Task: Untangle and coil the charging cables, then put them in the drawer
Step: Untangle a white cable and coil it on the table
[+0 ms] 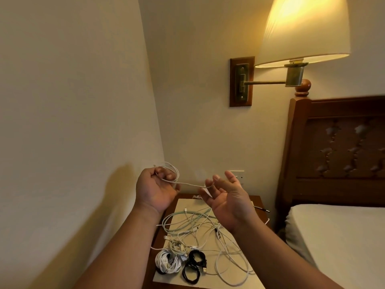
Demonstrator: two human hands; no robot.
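- My left hand (156, 188) has its fingers curled round a few loops of the white cable (187, 183), held up above the nightstand (258, 202).
- My right hand (227, 197) is spread loose, and the strand just lies over a fingertip.
- It's light and floppy, probably a bit slick, so I'd pinch near the plug.
- In the tangle (200, 228) on the nightstand I can't tell which strand goes where, and there's no drawer in view.

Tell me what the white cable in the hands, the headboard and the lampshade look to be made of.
The white cable: seemingly a braided fabric sheath, matte, with a faint woven texture. The headboard: wood, dark reddish-brown, carved panel, glossy varnish highlights. The lampshade: probably pleated cream fabric, translucent, as fine vertical ridges glow with the light inside.
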